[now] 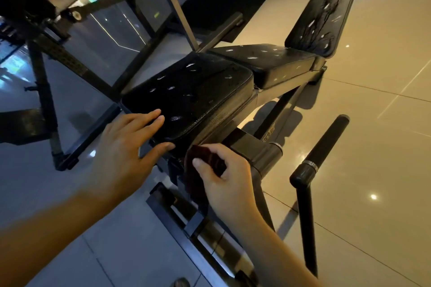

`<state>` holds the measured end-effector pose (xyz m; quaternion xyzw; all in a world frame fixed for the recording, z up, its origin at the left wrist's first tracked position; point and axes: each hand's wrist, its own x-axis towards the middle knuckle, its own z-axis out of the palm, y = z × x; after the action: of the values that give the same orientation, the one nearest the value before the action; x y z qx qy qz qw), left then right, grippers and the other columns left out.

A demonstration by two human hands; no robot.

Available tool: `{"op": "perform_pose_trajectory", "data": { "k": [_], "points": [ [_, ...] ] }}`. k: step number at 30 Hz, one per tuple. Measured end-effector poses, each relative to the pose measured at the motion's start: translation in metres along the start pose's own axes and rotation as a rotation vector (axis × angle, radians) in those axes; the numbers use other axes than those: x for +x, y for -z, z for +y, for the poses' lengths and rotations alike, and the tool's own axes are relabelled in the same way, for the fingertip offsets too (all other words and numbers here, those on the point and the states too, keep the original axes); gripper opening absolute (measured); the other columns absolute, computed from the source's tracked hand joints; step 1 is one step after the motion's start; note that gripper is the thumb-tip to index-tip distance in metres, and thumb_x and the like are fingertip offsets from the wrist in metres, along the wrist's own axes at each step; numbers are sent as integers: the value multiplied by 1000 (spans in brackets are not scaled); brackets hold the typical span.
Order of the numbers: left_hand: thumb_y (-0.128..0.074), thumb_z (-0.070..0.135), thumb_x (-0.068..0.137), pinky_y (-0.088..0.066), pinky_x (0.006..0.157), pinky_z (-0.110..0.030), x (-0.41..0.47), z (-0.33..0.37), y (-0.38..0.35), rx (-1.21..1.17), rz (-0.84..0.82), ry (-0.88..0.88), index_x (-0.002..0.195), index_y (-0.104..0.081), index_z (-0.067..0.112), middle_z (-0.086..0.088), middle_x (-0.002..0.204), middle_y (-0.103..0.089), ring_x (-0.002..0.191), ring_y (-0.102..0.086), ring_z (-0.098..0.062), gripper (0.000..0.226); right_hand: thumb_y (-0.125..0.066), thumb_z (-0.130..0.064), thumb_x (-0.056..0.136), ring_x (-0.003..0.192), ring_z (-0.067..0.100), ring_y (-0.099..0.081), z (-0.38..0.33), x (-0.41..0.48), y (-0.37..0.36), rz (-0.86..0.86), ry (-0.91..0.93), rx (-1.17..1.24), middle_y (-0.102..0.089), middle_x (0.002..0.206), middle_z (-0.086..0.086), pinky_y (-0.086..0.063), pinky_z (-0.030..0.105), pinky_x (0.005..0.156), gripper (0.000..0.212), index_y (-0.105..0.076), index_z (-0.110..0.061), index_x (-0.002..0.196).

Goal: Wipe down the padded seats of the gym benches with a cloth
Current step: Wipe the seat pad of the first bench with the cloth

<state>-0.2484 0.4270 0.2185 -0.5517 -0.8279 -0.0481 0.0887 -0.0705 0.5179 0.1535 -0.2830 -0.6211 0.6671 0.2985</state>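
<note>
The left hand (130,144) lay flat, fingers relaxed, on the wet seat (193,93). The right hand (224,179) clutched the cloth (206,161) just below the seat's front edge. Wiping looked unstarted, and the cloth needed lifting onto the seat.

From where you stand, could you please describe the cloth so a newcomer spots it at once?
Find the black gym bench on the tiled floor. Below the near edge of its front seat pad, the right hand grips a dark red cloth, the only soft, reddish thing among black pads and metal.
</note>
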Motion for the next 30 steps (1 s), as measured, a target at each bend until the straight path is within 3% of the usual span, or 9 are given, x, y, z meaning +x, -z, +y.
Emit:
{"op": "perform_pose_trajectory", "data": {
  "k": [4,7,9,12,14,22,25,28,30],
  "points": [
    [-42,65,92,-42,107,-50,0,-3,0,-24,-4,-8,139,-59,14,1,147,-55,130,-51,-23,71,-67,-22,96,102,-4,-62,1,55,57,450,-85,26,-63,103,-22,-59,35,89,20,-60,-36,108],
    [-45,63,92,-38,107,-40,0,-4,-1,-46,13,-16,139,-60,13,3,146,-55,129,-50,-20,70,-70,-16,94,111,10,-62,-5,113,84,644,-118,27,-62,109,-10,-53,16,82,25,-61,-18,118],
    [-46,61,91,-33,107,-34,1,-4,0,-35,8,-12,138,-60,13,3,145,-55,129,-49,-18,69,-71,-19,94,108,12,-62,-9,139,79,663,-154,-3,-61,106,-8,-50,12,76,26,-61,-16,117],
    [-46,61,91,-32,105,-33,3,-3,2,-26,0,-16,138,-61,13,2,144,-57,128,-49,-18,69,-73,-19,91,95,2,-62,-11,135,56,697,-124,18,-61,96,-17,-58,33,90,20,-60,-31,100],
    [-46,61,91,-34,104,-35,3,-3,2,-30,8,-14,137,-62,13,1,143,-58,127,-50,-19,68,-73,-17,91,93,-3,-63,-15,111,39,673,-89,52,-62,93,-20,-58,34,92,28,-56,-39,94],
    [-48,57,92,-40,101,-37,2,-3,5,3,8,-68,135,-63,11,-2,141,-60,123,-56,-25,66,-73,-14,91,93,6,-71,-29,7,8,210,-121,228,-73,97,-5,-61,28,76,13,-66,-19,100],
    [-47,60,91,-42,99,-39,4,-3,7,14,-8,-71,135,-64,11,-2,141,-61,121,-57,-24,68,-73,-17,91,90,0,-68,-26,25,31,420,-176,238,-69,95,-6,-58,22,71,14,-65,-19,102],
    [-47,61,92,-45,100,-41,4,-4,5,-6,-5,-57,136,-63,12,-1,142,-59,123,-56,-23,67,-71,-18,93,102,7,-64,-21,78,59,631,-167,163,-62,105,-10,-59,38,91,20,-60,-24,107],
    [-48,60,92,-48,100,-46,2,-6,3,-28,3,-54,136,-63,12,-1,143,-59,124,-56,-23,67,-71,-17,93,100,7,-62,-18,106,59,680,-166,132,-60,105,-12,-59,43,92,22,-58,-23,109]
  ]
}}
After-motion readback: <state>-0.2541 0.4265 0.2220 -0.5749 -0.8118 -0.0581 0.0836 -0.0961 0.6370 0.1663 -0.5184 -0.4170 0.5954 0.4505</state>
